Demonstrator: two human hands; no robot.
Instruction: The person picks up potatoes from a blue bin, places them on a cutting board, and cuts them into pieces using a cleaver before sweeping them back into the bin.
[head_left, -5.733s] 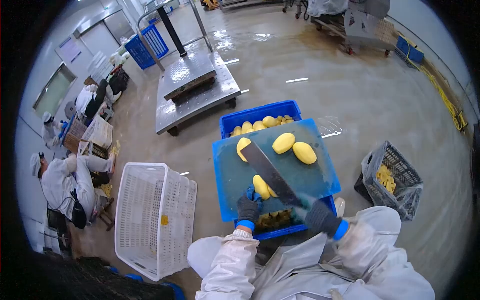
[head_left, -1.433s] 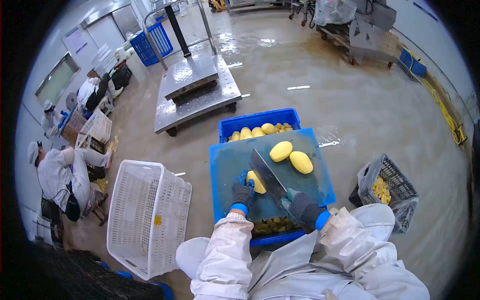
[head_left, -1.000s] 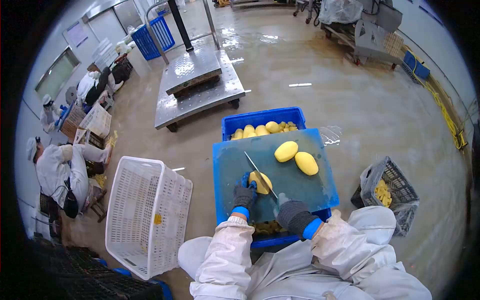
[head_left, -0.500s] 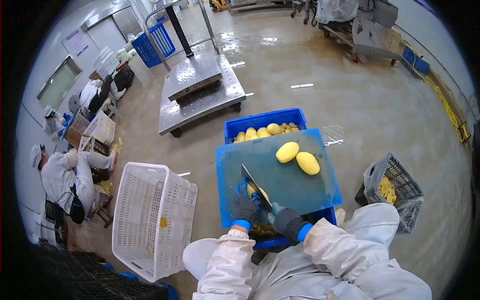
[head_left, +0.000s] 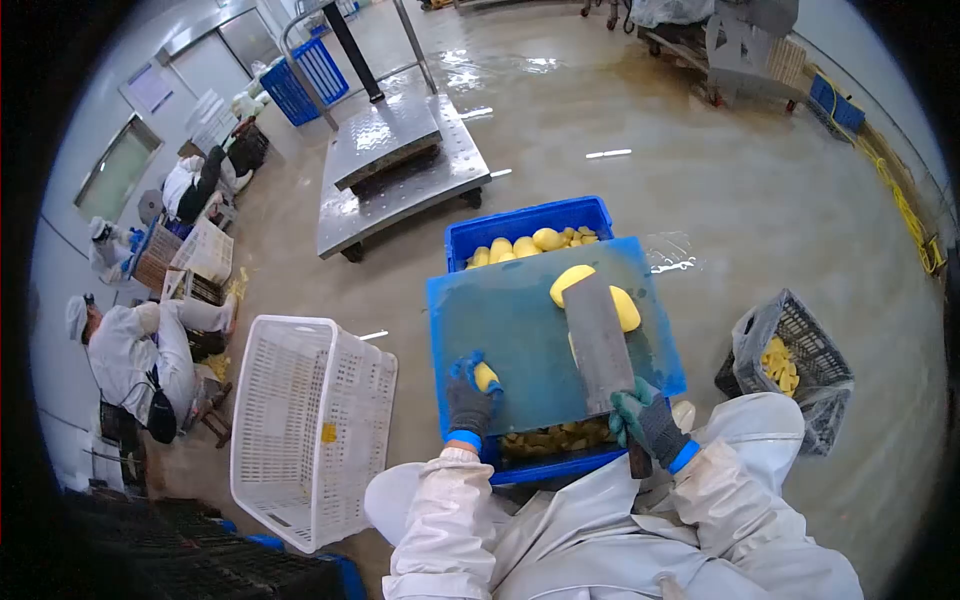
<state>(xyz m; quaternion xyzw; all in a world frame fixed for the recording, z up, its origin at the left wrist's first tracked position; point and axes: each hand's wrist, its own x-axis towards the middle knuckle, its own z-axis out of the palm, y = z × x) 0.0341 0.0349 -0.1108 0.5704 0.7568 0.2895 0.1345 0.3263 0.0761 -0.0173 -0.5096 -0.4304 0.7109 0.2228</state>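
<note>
My left hand (head_left: 470, 398), in a grey and blue glove, is closed around a yellow peeled potato piece (head_left: 486, 377) at the left side of the blue-green cutting board (head_left: 510, 310). In my gloved right hand (head_left: 648, 425) is the handle of a cleaver (head_left: 598, 345). Its broad blade points away from me over the board's right half. Two peeled potatoes, one on the left (head_left: 570, 282) and one on the right (head_left: 627, 309), are partly hidden by the blade. Beneath the board is a blue crate (head_left: 470, 240) holding more potatoes and cut pieces.
A white plastic basket (head_left: 330, 440) lies to my left. At right stands a black crate (head_left: 815, 350) lined with plastic, with yellow pieces inside. Ahead is a metal platform cart (head_left: 420, 190). Several people in white, one nearest (head_left: 135, 350), sit along the left wall.
The cleaver moved from beside my left hand to the right, and its blade now lies broadside over the two potatoes. My left hand shifted slightly left with the potato piece.
</note>
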